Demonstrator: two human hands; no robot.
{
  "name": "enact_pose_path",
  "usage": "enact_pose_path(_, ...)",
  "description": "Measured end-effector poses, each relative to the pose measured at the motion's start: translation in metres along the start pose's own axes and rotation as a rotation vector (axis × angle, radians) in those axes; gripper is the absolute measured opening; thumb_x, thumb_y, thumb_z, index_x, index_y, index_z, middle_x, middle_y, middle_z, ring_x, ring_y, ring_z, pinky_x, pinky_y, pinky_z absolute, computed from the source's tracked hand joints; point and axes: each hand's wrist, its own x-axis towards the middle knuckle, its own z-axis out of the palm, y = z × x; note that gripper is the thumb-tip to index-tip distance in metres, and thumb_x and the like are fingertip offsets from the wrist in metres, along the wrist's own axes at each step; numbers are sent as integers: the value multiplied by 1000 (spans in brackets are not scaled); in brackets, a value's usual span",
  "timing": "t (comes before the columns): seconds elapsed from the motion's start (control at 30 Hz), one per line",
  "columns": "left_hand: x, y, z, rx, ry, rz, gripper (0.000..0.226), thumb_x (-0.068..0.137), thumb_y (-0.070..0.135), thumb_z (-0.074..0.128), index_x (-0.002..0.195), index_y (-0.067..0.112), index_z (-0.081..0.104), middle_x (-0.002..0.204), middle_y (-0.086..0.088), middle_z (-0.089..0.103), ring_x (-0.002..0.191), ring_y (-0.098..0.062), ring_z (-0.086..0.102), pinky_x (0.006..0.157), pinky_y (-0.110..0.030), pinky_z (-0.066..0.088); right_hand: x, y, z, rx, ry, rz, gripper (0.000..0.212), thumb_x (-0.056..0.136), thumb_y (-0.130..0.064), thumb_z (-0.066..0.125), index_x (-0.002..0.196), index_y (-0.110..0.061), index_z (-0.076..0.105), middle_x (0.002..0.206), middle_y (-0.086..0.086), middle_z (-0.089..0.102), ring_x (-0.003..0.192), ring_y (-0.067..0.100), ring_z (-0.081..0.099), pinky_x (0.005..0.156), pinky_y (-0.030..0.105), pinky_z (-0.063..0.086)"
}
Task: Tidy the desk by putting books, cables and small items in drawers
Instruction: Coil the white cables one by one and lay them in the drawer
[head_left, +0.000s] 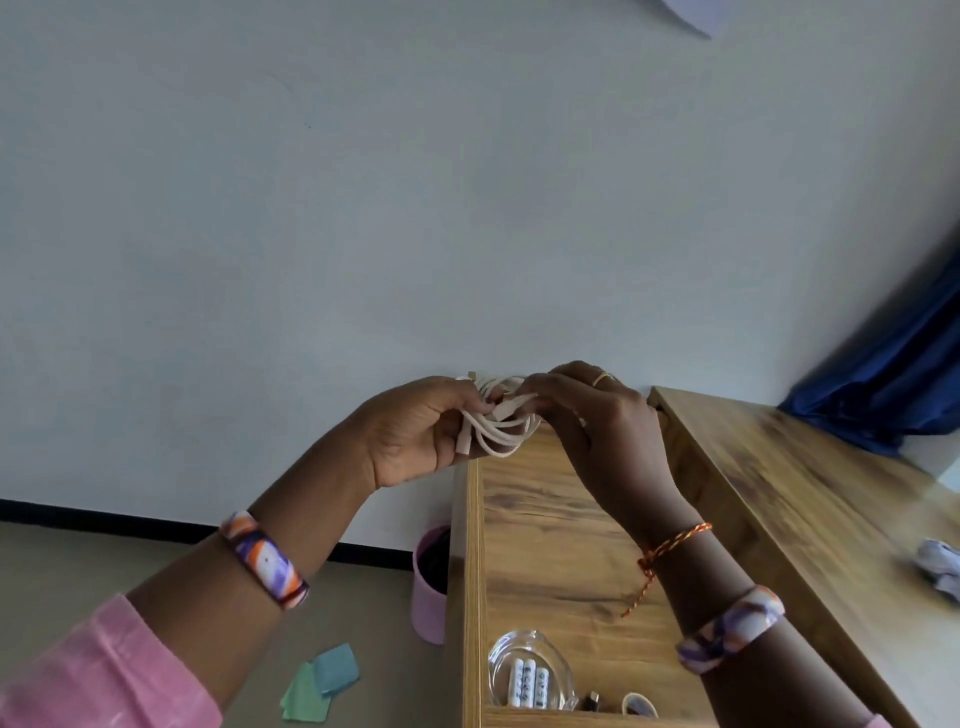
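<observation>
A coiled white cable (498, 426) hangs above the far end of an open wooden drawer (545, 545). My left hand (415, 431) grips the coil from the left. On the right side, the fingers of my right hand (597, 421) pinch the same coil. Both hands hold it in the air, and part of the cable is hidden behind the fingers. Near the front of the drawer lies a clear glass dish (530, 675) with three white batteries in it, and small items (618, 704) sit beside it.
The wooden desk top (810, 499) runs along the right, with a crumpled white thing (940, 569) on it. A pink cylindrical bin (431, 587) stands on the floor left of the drawer. Green and blue cloths (322, 680) lie on the floor. A blue curtain (893, 374) hangs at the far right.
</observation>
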Motion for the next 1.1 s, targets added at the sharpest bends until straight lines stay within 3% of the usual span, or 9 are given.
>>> enact_pose_path(0.13, -3, -9, 3, -101, -132, -27, 20, 71, -8, 56, 78, 1, 73, 80, -14, 71, 72, -21, 70, 70, -32, 60, 0, -6, -4, 258, 103, 184, 12, 88, -15, 57, 92, -12, 68, 81, -5, 65, 73, 6, 60, 61, 20, 48)
enact_pose_path(0.2, -3, -14, 8, -53, -144, -14, 24, 74, -12, 52, 77, 2, 71, 77, -11, 71, 71, -19, 70, 70, -31, 59, 2, -9, -7, 427, 121, 385, 11, 90, -14, 58, 83, -10, 65, 72, -2, 62, 64, 5, 55, 59, 23, 45)
enact_pose_path(0.33, -5, -11, 25, 374, -34, 136, 28, 84, -14, 39, 84, 4, 61, 67, -1, 64, 60, -4, 62, 58, -15, 52, 4, -17, -11, 893, 96, 819, 17, 93, -15, 52, 87, -6, 65, 85, 13, 70, 80, 25, 69, 73, 38, 56)
enact_pose_path(0.47, -13, -2, 35, 714, -10, 294, 28, 85, -11, 43, 78, 8, 62, 67, 0, 59, 59, 0, 56, 59, -11, 45, 2, -25, -12, 1374, 195, 1139, 12, 89, 0, 54, 100, -5, 54, 73, 13, 69, 58, 19, 68, 58, 30, 59)
enact_pose_path(0.67, -11, -5, 38, 889, 338, 547, 30, 85, -6, 43, 67, 14, 56, 63, 3, 57, 55, -6, 55, 59, -19, 45, -9, -39, 0, 1472, 38, 1054, 31, 95, -22, 44, 95, 1, 65, 87, 12, 71, 78, 16, 69, 76, 27, 57)
enact_pose_path(0.8, -3, -5, 37, 1152, 576, 625, 16, 92, 6, 43, 93, 3, 58, 87, -8, 58, 83, -23, 54, 73, -32, 42, -13, -56, 8, 1630, -9, 1044, 42, 95, -32, 39, 105, 2, 61, 101, 17, 69, 94, 21, 67, 91, 33, 53)
enact_pose_path(0.9, -4, -2, 37, 1203, 614, 562, 18, 95, 11, 40, 98, 4, 56, 100, -14, 59, 95, -28, 54, 77, -31, 39, -13, -63, 7, 1722, -28, 940, 41, 86, -29, 48, 108, 4, 59, 107, 17, 66, 103, 21, 62, 102, 33, 45)
enact_pose_path(0.97, -7, -1, 39, 1225, 608, 527, 19, 95, 13, 39, 97, 4, 55, 97, -12, 58, 92, -28, 54, 77, -33, 41, -14, -63, 8, 1645, -63, 851, 35, 81, -21, 53, 107, 2, 62, 105, 16, 67, 104, 19, 62, 102, 31, 45)
enact_pose_path(1.1, -13, 0, 39, 1401, 545, 465, 18, 97, 19, 36, 92, 9, 49, 91, -8, 55, 83, -23, 52, 72, -32, 41, -19, -58, 8, 1130, -140, 881, 19, 91, -22, 53, 96, -10, 68, 95, 10, 62, 95, 19, 54, 89, 30, 45)
